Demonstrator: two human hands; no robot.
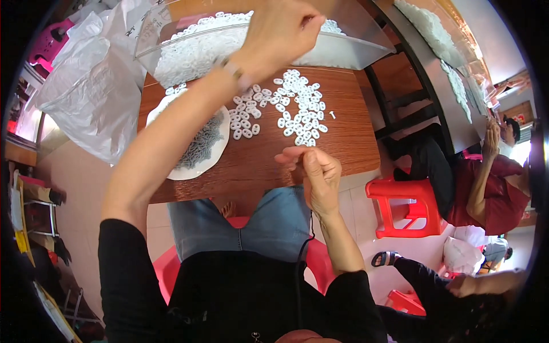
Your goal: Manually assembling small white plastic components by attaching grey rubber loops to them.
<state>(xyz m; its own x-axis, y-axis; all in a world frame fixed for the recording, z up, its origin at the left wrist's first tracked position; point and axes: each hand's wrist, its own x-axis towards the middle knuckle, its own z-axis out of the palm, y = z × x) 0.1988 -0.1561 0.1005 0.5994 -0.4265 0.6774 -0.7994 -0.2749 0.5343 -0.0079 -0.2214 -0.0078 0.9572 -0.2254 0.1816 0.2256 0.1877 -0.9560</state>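
Note:
My left hand [284, 30] reaches across the table over a clear bin [354, 52] heaped with small white plastic parts [191, 57]. Its fingers look curled and slightly blurred, and whatever they may hold is hidden. Close to the table's front edge, my right hand [323, 178] is closed, thumb against the bent fingers; nothing in it can be made out. Just beyond it lie loose white oval pieces with two holes [303, 117], in two clusters. Under my left forearm, a white dish [223, 150] holds many small grey screws [200, 143].
A single small white piece [332, 115] lies right of the clusters on the brown wooden table [354, 134]. White plastic bags [86, 91] stand at the left. To the right are a red stool [400, 197], another table [420, 54] and a seated person in dark red [492, 191].

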